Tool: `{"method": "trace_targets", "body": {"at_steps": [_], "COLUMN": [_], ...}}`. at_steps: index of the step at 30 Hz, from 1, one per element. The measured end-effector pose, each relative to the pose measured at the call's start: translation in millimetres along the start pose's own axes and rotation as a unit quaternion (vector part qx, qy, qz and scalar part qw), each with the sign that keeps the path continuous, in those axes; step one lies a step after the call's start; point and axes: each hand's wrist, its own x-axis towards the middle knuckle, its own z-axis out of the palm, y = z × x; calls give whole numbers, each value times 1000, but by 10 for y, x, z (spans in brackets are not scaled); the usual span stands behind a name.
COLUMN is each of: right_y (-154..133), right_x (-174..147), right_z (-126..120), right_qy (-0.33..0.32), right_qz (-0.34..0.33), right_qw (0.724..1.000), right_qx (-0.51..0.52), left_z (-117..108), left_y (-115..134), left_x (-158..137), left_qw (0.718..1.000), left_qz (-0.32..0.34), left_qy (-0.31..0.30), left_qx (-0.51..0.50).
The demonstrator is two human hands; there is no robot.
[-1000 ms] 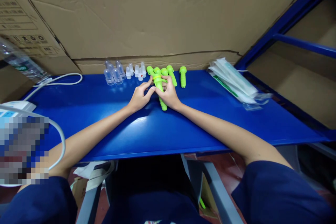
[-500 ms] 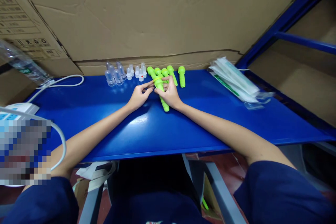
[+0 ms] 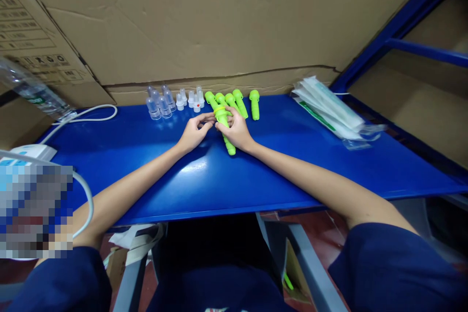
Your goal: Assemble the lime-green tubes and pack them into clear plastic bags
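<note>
A lime-green ribbed plastic tube, shaped like a small torch point(image 3: 228, 145), slants over the blue table with its wide collar away from me. My right hand point(image 3: 238, 131) is closed around its upper part, thumb on the near side and index finger by the collar. From the other side, my left hand point(image 3: 195, 131) meets the collar with its fingertips, the thumb bent in close to the fingers. What exactly the left fingertips pinch is partly hidden. Behind the hands stand or lean several like green tubes point(image 3: 239, 102), with one more green tube point(image 3: 255, 105) apart on the right.
Clear plastic caps point(image 3: 153, 109) and smaller white-based nozzles point(image 3: 197, 101) stand at the back left. Packaged white-and-green items point(image 3: 329, 107) lie at the right. A water bottle point(image 3: 36, 92), white cable point(image 3: 98, 113) and power strip point(image 3: 32, 152) are at the left. Cardboard point(image 3: 219, 24) backs the blue table point(image 3: 204, 185).
My right index finger has drawn in slightly and bent over the collar. The tube and my left hand hold nearly the same place; the view has shifted a little.
</note>
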Motion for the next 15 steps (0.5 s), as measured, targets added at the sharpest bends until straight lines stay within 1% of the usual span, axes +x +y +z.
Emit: {"method": "trace_targets", "body": {"at_steps": [5, 9, 15], "right_y": [1, 8, 5], "right_x": [-11, -13, -15], "right_z": [-4, 2, 8], "right_qy": [-1, -12, -19], "right_qz": [15, 12, -2], "right_qw": [1000, 1000, 1000], "right_qx": [-5, 9, 2], "left_z": [25, 70, 87], "left_y": [9, 3, 27], "left_x": [-13, -15, -18], "left_qw": [1000, 999, 998], "left_qz": [9, 21, 28], "left_qy": [22, 44, 45], "left_qx": [20, 20, 26]}}
